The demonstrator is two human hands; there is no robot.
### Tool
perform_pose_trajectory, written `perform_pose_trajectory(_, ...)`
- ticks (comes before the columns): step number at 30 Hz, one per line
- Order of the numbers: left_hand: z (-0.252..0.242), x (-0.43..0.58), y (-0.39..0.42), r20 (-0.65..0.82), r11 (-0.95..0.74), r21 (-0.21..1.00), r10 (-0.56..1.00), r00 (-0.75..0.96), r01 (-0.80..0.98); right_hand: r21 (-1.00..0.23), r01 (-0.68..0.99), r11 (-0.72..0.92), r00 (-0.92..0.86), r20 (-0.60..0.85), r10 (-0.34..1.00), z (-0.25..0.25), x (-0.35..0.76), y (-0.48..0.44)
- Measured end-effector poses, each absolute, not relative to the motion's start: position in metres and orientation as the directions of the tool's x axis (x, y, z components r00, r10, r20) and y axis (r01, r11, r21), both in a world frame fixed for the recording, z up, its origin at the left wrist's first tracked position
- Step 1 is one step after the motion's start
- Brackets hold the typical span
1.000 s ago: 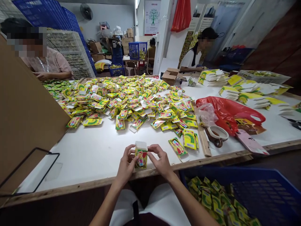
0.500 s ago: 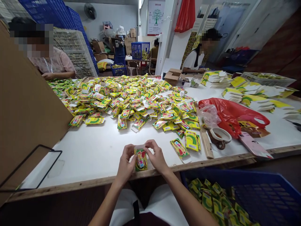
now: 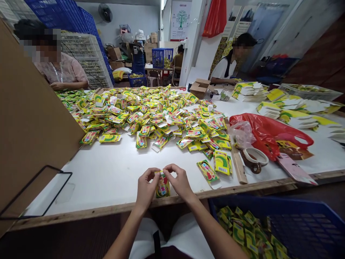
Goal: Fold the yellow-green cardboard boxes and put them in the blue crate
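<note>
Crowded workroom, white tabletop (image 3: 107, 176) edged in raw wood; a broad heap (image 3: 151, 111) of small yellow-and-green cartons covers its middle and serves as landmark; nearest, right of the heap and below the tabletop edge, a blue basket (image 3: 309, 212) part filled with similar cartons; on the heap's near side, apart from it at the front edge, one small box (image 3: 162, 187), printed face toward the wearer; left hand (image 3: 147, 185) at its left, right hand (image 3: 179, 181) at its upper right; grip of both drawn in to a pinch, thumbs and fingertips on the box's top end; the flap there mostly hidden by fingers.

Just off the heap's near right corner, a few loose cartons (image 3: 208, 171), one with a white flap out; right of the heap, a wooden strip (image 3: 238, 169), then a brown cup (image 3: 253, 158), a flat pink object (image 3: 295, 169) and a red plastic bag (image 3: 256, 129); left of the heap, a cardboard panel (image 3: 40, 100).

At the heap's far right, an open cardboard box (image 3: 199, 88); farther right, stacked flat cartons (image 3: 249, 95); beyond the heap, one co-worker (image 3: 67, 72) left, another (image 3: 223, 73) right; farthest behind it, a third person (image 3: 178, 61) beside a blue crate (image 3: 161, 58); wall fan (image 3: 105, 13) above.
</note>
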State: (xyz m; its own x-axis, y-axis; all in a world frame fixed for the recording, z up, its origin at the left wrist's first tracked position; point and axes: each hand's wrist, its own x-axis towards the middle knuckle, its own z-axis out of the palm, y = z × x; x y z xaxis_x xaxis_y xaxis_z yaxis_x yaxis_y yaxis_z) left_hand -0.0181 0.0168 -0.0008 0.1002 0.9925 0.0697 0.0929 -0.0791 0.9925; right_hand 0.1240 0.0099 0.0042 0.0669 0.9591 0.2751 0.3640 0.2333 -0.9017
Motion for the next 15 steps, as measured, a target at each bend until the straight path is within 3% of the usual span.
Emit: perform_pose_trajectory(15,-0.0101,-0.0144,0.0186,0.039,-0.042,0.996,0.998,0.047,0.076,-0.927,0.324,0.189,0.057,0.219,0.974,0.0051,0.1277,0.0135)
